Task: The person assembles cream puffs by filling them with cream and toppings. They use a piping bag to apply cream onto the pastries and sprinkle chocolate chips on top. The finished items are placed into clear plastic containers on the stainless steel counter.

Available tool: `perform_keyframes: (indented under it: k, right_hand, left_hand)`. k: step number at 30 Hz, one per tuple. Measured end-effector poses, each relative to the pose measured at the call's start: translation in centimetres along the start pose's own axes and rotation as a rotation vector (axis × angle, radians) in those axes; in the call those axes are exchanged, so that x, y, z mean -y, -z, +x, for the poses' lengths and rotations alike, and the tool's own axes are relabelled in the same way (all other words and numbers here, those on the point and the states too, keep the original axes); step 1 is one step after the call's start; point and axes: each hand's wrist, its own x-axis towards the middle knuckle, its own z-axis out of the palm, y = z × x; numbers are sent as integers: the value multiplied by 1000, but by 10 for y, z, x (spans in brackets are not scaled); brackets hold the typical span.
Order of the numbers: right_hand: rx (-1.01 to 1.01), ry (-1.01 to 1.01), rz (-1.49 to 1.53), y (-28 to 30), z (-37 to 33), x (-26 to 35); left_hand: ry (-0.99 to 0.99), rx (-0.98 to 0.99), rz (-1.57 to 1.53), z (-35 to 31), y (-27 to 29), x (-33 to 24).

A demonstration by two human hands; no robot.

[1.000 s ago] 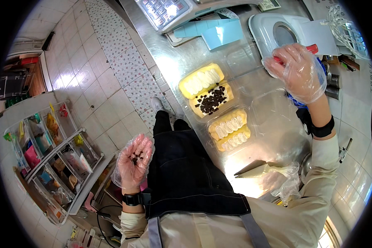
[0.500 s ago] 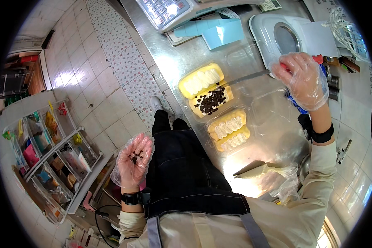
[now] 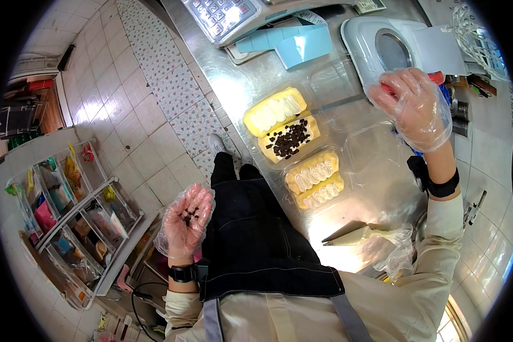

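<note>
Palm up beside my apron, my left hand (image 3: 187, 223) wears a clear plastic glove and is cupped around a few dark chocolate bits (image 3: 189, 216). My right hand (image 3: 411, 107), also gloved, is above the table's right side by the white scale. Its fingers curl over something red (image 3: 386, 89), mostly hidden by the hand. Clear containers on the table hold filled yellow cakes: one topped with white cream (image 3: 276, 112), its neighbour strewn with chocolate bits (image 3: 289, 139). Nearer me, another pair of cream-topped cakes (image 3: 315, 178) sits in a clear container.
A filled piping bag (image 3: 356, 235) lies at the table's near edge. The white scale (image 3: 376, 40) stands at the far right, with light-blue folded card (image 3: 302, 45) and a keypad machine (image 3: 219, 14) along the far side. A divided rack (image 3: 77, 222) stands on the left.
The fingers of my right hand have shifted slightly over the red thing. My left hand stays cupped around the chocolate bits, and the view has moved a little.
</note>
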Motion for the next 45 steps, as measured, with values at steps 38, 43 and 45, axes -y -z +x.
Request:
perform_keyframes:
  k: [38,43,45]
  right_hand:
    - [16,-62,-6,0,-17,-9]
    - [28,-85,-54,2,-24,-14]
    - [38,-74,-62,1,-26,-15]
  left_hand:
    - [0,2,7,-2,9,3]
    - [-9,-12,4,-2,13,3]
    - [-3,-16,8,-2,12,4]
